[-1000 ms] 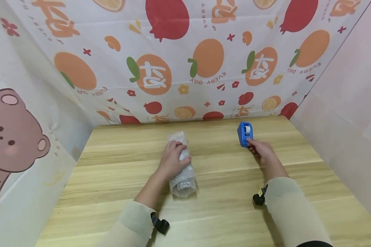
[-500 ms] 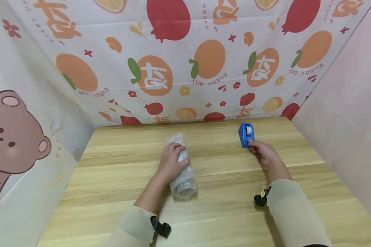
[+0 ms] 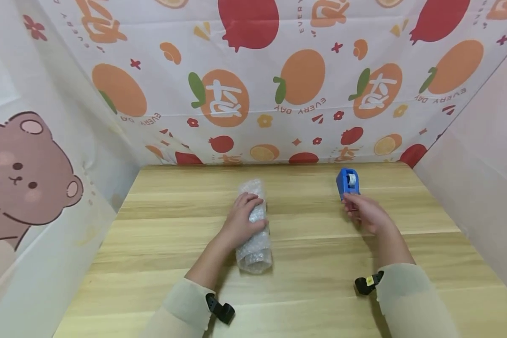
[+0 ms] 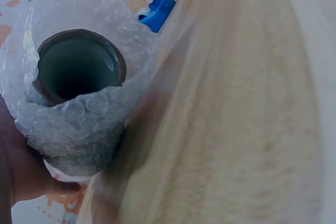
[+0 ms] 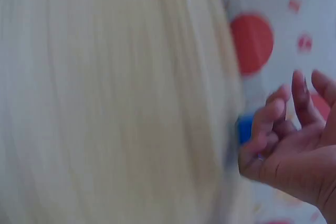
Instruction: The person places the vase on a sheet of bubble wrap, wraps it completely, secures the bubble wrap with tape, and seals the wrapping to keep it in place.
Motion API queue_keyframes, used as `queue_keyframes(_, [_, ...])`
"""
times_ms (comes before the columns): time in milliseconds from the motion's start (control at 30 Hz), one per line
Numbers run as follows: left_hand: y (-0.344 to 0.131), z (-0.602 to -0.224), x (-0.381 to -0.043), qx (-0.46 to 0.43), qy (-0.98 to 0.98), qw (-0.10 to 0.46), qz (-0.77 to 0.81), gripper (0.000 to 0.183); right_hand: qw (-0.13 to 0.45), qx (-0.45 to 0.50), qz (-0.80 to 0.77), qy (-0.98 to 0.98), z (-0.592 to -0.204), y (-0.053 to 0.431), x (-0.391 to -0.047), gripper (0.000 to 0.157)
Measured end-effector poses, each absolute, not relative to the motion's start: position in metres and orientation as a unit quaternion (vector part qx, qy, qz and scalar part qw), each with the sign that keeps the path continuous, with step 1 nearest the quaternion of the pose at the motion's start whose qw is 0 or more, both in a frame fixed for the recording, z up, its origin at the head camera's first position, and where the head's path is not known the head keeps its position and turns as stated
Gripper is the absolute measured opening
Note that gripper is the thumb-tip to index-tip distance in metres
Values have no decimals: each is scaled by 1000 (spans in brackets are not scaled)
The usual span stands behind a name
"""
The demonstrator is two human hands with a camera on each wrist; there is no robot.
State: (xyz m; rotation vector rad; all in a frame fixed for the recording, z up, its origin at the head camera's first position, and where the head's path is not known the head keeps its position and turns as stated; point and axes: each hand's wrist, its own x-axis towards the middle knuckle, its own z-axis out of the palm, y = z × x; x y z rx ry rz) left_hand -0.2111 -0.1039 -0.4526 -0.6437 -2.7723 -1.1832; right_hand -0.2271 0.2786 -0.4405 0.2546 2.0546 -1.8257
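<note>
A roll of bubble wrap (image 3: pixel 255 244) lies lengthwise on the table. Through its near end, the left wrist view shows a ceramic vessel (image 4: pixel 79 64), hollow, green-glazed inside, with a brown rim. My left hand (image 3: pixel 242 223) holds the roll from above, fingers curled over it and thumb along its right side. A blue tape dispenser (image 3: pixel 348 182) with a white-cored tape roll stands at the back right. My right hand (image 3: pixel 367 213) is at its near end, thumb and index finger pinching what looks like the clear tape's end; the tape itself is barely visible.
The wooden table (image 3: pixel 312 281) backs onto a fruit-printed cloth (image 3: pixel 253 94). Another cloth with a bear print (image 3: pixel 29 173) hangs on the left, and a plain pale sheet (image 3: pixel 486 159) on the right. Both sleeves carry small black wrist cameras.
My right hand has drawn slightly back from the dispenser towards me, its fingers now at the near edge. My left hand stays on the bubble wrap. The head view has shifted a little.
</note>
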Motion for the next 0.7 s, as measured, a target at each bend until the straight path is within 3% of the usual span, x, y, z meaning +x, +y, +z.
queue_keyframes(167, [-106,-449,-214,-217,-886,-8,-410,64,210,-32,-599,772,-419,211,-223,36])
queue_keyframes(367, [-104,-452,-211,-229,-880,-31,-415,70,259,-129,-580,761,-422,142,-226,33])
queue_keyframes(700, [-107,-447,-210,-229,-880,-42,-414,71,260,-180,-687,655,-432,106,-239,23])
